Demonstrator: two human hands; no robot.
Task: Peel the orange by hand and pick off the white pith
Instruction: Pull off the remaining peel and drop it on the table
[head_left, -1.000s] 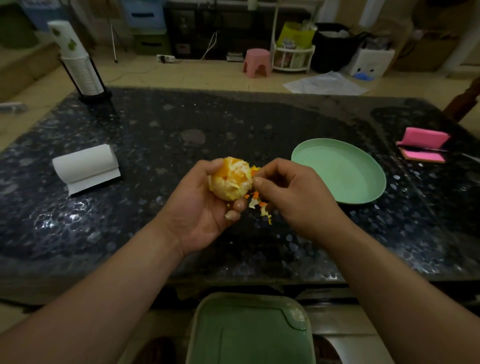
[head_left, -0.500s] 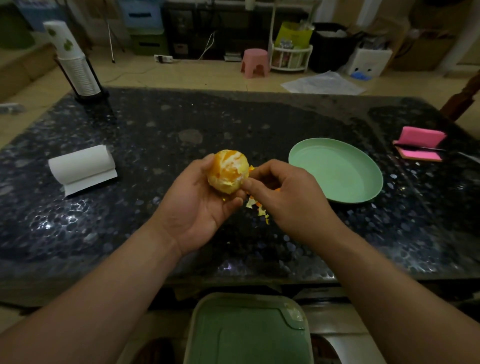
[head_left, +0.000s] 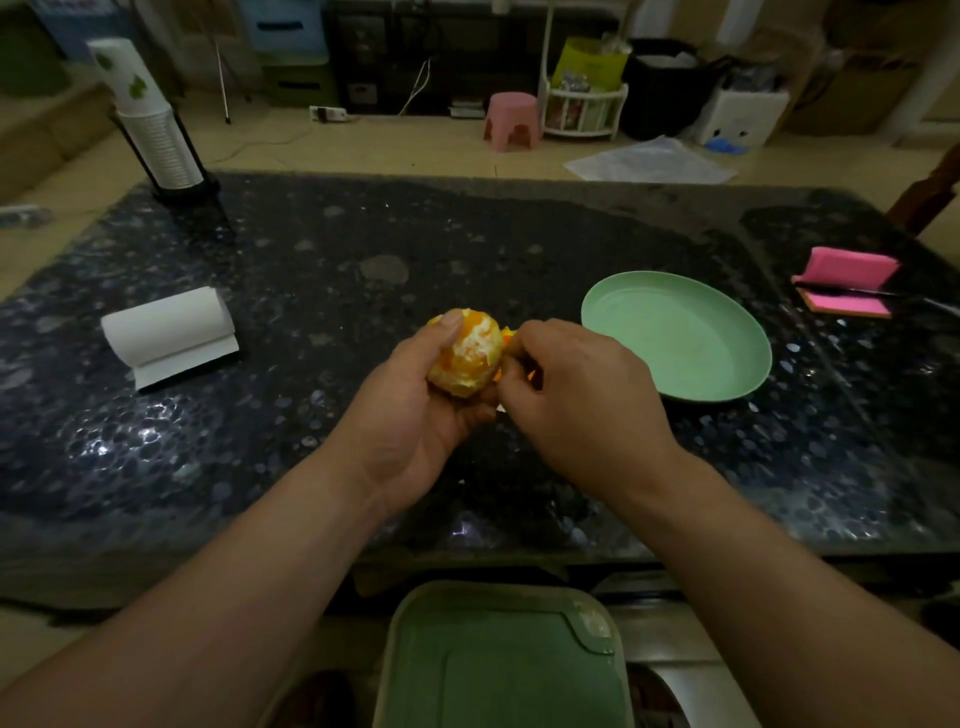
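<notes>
Plate: a pale green plate (head_left: 675, 338) lies flat on the dark speckled surface (head_left: 322, 234), just to the right of your right hand.
Cup stand: at the far left corner a black stand holds a tall stack of white paper cups (head_left: 156, 140), tilted left; the top cup has green leaf prints.
Green box: a green container (head_left: 504, 660) sits below the near edge of the surface, between your forearms. Its lid is on, so what it holds is hidden.
Floor basket: a white basket (head_left: 584, 111) stands on the floor beyond the surface with packets in it and a yellow-green bag rising out of it. A black bin (head_left: 670, 88) is just to its right; its contents cannot be made out.
Orange: the orange (head_left: 467, 353) is off the surface, held between your hands over the middle. It is mostly bare, with white pith streaked across its upper face.
Left hand: your left hand (head_left: 415, 415) cradles the orange palm up, thumb laid over the top and fingers curled under it.
Right hand: your right hand (head_left: 587, 400) is knuckles up, fingers curled in, tips bunched against the orange's right side and pinching a scrap of peel (head_left: 506, 332).
Elsewhere: a white paper roll (head_left: 169, 332) lies at the left with its loose end flat on the surface. A pink pad (head_left: 847, 283) lies at the far right with a thin dark object across it. A pink stool (head_left: 511, 122) stands on the floor.
</notes>
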